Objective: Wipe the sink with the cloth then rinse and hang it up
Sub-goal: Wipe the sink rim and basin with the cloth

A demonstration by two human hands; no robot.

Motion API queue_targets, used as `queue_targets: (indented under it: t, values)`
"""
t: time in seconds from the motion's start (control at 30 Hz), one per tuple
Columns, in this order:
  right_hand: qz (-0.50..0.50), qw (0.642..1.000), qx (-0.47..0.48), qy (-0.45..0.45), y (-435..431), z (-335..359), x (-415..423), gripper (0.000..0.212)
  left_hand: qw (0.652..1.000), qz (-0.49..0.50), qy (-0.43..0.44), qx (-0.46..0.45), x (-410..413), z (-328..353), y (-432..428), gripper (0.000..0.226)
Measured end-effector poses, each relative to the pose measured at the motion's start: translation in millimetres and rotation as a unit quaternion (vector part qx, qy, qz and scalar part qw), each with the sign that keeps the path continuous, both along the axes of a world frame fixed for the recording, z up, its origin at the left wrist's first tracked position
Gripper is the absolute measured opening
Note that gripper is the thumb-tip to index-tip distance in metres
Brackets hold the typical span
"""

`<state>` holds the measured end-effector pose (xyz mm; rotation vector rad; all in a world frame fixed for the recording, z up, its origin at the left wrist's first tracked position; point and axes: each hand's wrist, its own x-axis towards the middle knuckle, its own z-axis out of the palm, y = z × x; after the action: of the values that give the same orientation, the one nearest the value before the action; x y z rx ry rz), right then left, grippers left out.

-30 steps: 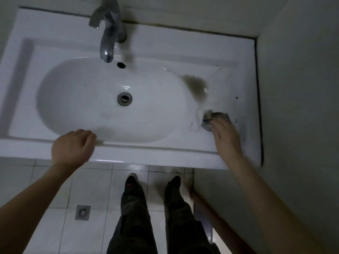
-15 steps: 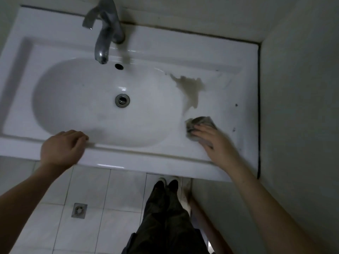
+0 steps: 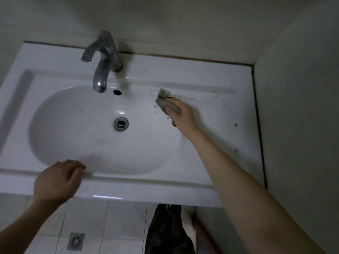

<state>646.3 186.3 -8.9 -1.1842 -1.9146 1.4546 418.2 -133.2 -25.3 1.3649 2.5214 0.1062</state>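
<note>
The cloth [image 3: 162, 102] lies bunched on the right rear slope of the sink [image 3: 165, 191] basin, to the right of the tap [image 3: 104, 70]. Its long axis runs roughly front to back, and a free corner points toward the rear wall. The right hand [image 3: 183, 114] grips the cloth and presses it against the basin. The left hand [image 3: 56, 180] rests on the front rim, its fingers loosely bent and holding nothing.

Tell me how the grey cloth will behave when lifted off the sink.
Probably floppy: the cloth bunches in crumpled folds under the right hand, one corner poking out loose. Likely light, as it wads small in one hand. Smears on the sink beside it hint at dampness, so it may drip.
</note>
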Motion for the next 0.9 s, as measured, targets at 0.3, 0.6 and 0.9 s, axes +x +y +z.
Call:
queue_targets:
  t: [0.3,0.6,0.9]
  values:
    - [-0.156,0.965,0.146,-0.149,66.5,3.1,109.9,0.033,0.999,0.014,-0.033,-0.009,-6.9,-7.4,-2.3,0.052]
    - [-0.149,0.93,0.292,-0.166,44.8,-33.4,16.5,0.021,0.996,0.023,-0.062,-0.066,-48.6,-63.2,-36.1,0.039]
    - [-0.057,0.994,0.093,-0.019,25.4,-13.6,-17.0,0.026,0.99,0.011,-0.079,-0.119,-90.6,-119.4,-77.5,0.033]
